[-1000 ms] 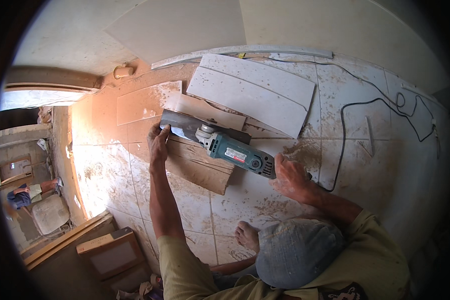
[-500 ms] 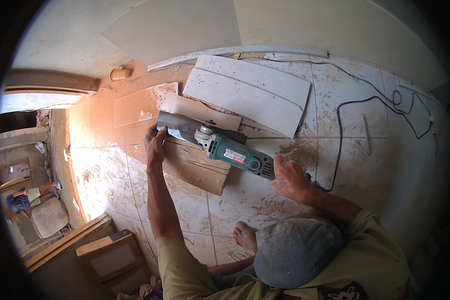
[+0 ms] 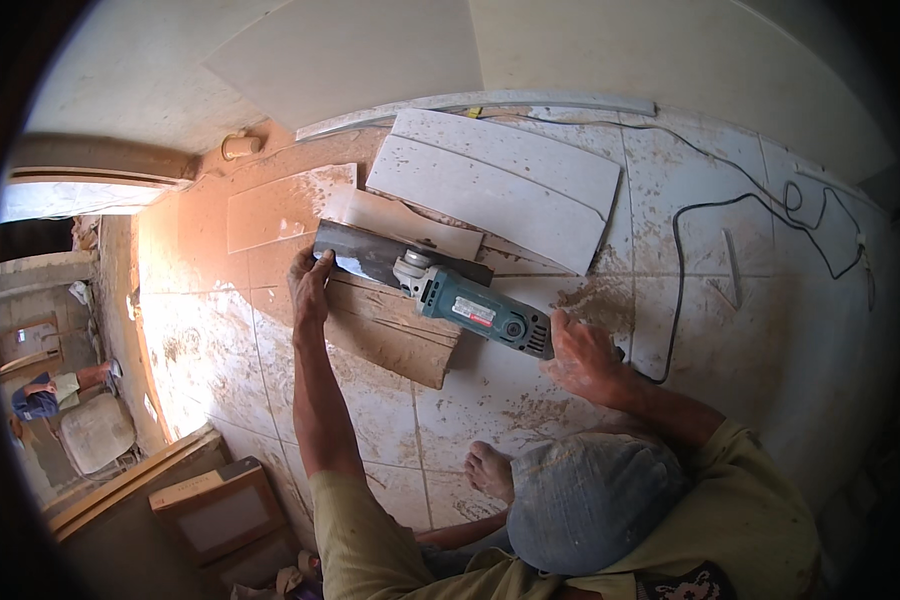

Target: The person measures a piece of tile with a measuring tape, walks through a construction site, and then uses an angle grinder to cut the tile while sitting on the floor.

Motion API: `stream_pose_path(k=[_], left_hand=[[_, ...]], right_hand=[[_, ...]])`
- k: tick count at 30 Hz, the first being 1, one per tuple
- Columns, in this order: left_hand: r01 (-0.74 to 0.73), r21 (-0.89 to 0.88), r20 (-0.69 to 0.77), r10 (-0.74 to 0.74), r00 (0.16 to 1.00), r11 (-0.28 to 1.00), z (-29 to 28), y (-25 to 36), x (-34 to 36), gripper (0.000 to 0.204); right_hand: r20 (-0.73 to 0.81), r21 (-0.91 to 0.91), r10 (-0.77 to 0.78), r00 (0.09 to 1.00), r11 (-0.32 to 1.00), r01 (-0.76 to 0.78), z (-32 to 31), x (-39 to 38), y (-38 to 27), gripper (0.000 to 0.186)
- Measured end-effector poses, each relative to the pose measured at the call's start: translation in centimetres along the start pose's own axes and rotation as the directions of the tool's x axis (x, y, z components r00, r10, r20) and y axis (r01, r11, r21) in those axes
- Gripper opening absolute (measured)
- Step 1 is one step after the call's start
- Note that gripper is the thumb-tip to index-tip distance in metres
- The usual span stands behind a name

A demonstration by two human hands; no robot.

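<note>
My right hand (image 3: 585,358) is wrapped round the rear end of a teal angle grinder (image 3: 482,312). The grinder's metal head lies over a dark, glossy strip of tile (image 3: 365,248), near its middle; the disc is mostly hidden from this view. At the strip's left end my left hand (image 3: 311,282) grips the edge, thumb on top and fingers partly out of sight below. Under the strip lies a dusty brown board or tile piece (image 3: 395,335). Just beyond is a pale, broken-edged tile piece (image 3: 410,222).
Large white tiles (image 3: 500,185) lie stacked farther off, beside a long metal bar (image 3: 470,100) along the wall. A black cord (image 3: 678,240) loops across the dusty floor on the right. Wooden framed boxes (image 3: 220,510) stand lower left. Another person (image 3: 55,395) sits past the doorway.
The grinder has shifted slightly to the right along the dark strip, with my right hand moving along. My left hand stays put. The person past the doorway has moved a little.
</note>
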State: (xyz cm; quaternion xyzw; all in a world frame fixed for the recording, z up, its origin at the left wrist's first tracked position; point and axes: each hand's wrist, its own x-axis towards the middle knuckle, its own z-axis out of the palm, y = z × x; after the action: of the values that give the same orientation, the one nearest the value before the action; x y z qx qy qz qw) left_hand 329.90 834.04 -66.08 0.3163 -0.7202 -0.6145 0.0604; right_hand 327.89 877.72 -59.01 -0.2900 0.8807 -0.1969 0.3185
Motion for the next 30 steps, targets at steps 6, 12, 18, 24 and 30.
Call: stream_pose_path(k=[6,12,18,24,30], left_hand=[[-0.042,-0.112,0.008,0.043,0.999,0.993,0.3,0.0,-0.2,0.035],[-0.03,-0.096,0.02,0.033,0.999,0.995,0.3,-0.2,-0.2,0.032],[-0.029,-0.135,0.024,0.032,0.999,0.99,0.2,-0.3,0.0,0.035],[-0.056,-0.069,-0.023,0.055,0.998,0.996,1.3,0.4,-0.4,0.027],[-0.063,-0.06,-0.037,0.061,0.997,0.996,1.2,0.1,-0.3,0.027]], right_hand=[[-0.11,0.035,-0.069,0.992,0.997,0.073,0.7,0.2,0.1,0.047],[-0.056,0.006,-0.046,0.997,0.999,0.046,0.2,0.2,0.0,0.05],[-0.126,0.032,-0.064,0.99,0.997,0.069,0.3,0.0,0.0,0.047],[-0.074,0.014,-0.06,0.995,0.998,0.061,0.3,-0.2,0.5,0.047],[-0.084,0.002,-0.038,0.996,0.999,0.038,-0.3,-0.6,0.2,0.047]])
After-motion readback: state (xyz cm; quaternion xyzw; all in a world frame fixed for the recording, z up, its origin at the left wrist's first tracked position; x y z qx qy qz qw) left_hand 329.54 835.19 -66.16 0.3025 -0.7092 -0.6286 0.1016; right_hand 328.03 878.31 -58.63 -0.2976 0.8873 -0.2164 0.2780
